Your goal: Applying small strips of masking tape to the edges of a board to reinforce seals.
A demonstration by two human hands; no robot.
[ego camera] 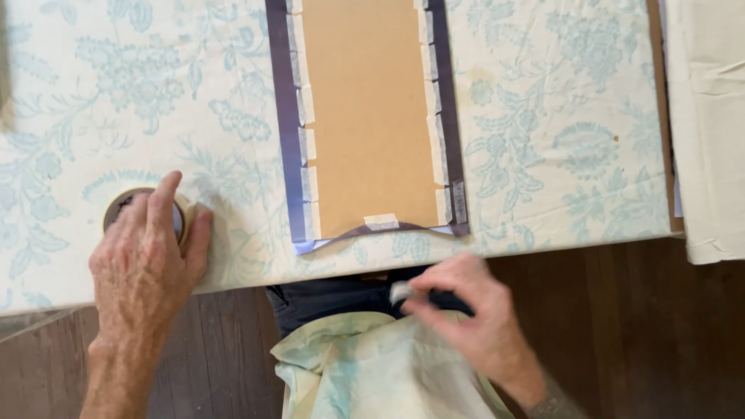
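Observation:
My left hand (147,260) rests on a roll of masking tape (124,203) near the table's front edge, fingers curled around its rim. My right hand (473,310) is below the table edge, over my lap, pinching a small piece of pale tape (400,291) between thumb and fingers. On the table lies a brown cardboard panel (365,116) set on a purple sheet (284,116), with several short strips of tape along both long sides and one at the bottom edge (381,222).
A pale cloth with a blue floral print (559,140) covers the table. A plain cream sheet (710,132) lies at the right. Dark wooden floor (636,334) shows below, and folded floral cloth (372,372) drapes over my lap.

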